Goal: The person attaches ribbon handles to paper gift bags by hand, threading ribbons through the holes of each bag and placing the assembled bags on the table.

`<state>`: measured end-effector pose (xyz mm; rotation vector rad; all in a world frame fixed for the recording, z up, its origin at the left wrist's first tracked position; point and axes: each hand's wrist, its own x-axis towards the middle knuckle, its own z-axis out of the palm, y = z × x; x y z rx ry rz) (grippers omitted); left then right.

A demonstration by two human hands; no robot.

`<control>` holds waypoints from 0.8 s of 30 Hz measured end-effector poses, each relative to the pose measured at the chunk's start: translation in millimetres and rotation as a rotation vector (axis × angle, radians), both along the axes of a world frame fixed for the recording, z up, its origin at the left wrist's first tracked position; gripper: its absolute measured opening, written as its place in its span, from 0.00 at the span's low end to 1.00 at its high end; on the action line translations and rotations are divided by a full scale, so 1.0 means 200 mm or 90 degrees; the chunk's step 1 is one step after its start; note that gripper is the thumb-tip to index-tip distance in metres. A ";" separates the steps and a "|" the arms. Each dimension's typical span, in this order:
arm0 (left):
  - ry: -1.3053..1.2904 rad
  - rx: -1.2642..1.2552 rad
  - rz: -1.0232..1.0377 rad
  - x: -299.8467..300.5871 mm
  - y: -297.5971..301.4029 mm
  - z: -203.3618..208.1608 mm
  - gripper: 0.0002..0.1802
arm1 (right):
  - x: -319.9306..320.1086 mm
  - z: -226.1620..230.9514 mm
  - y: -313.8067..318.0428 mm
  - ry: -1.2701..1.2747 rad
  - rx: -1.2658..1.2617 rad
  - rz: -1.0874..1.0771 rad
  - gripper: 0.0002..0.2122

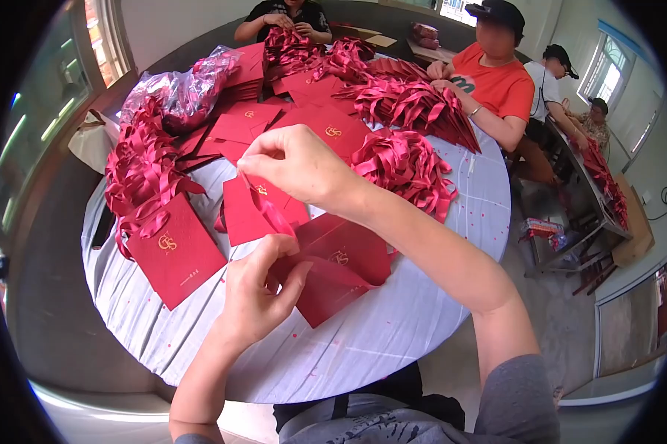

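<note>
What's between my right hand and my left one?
In the head view, a red ribbon slants from your right hand down toward your left hand, with a red bag behind it.

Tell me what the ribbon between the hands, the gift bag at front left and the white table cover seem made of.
Ribbon: probably satin-like synthetic fabric, given its soft sheen and limp curl.
Gift bag: likely stiff paper or card, matte, judging by its flat face and crisp edges.
Table cover: perhaps thin plastic film, possibly cloth; dull, with many creases.
</note>
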<state>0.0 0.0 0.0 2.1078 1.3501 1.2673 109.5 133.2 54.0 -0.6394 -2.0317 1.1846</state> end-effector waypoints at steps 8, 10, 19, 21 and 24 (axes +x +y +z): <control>-0.315 -0.063 0.013 -0.09 0.12 -0.07 0.09 | 0.24 -0.15 -0.25 -0.147 0.347 -0.135 0.10; -0.329 -0.091 -0.001 -0.10 0.13 -0.08 0.09 | 0.24 -0.26 -0.29 -0.158 0.387 -0.155 0.12; -0.302 -0.157 0.079 -0.28 0.23 -0.17 0.08 | 0.44 -0.20 -0.17 -0.114 -0.290 0.116 0.07; -0.282 -0.240 0.106 -0.28 0.24 -0.14 0.08 | 0.55 -0.21 -0.10 -0.087 -0.265 0.113 0.07; -0.238 -0.239 0.141 -0.29 0.26 -0.21 0.11 | 0.61 -0.21 -0.04 -0.079 -0.200 0.098 0.06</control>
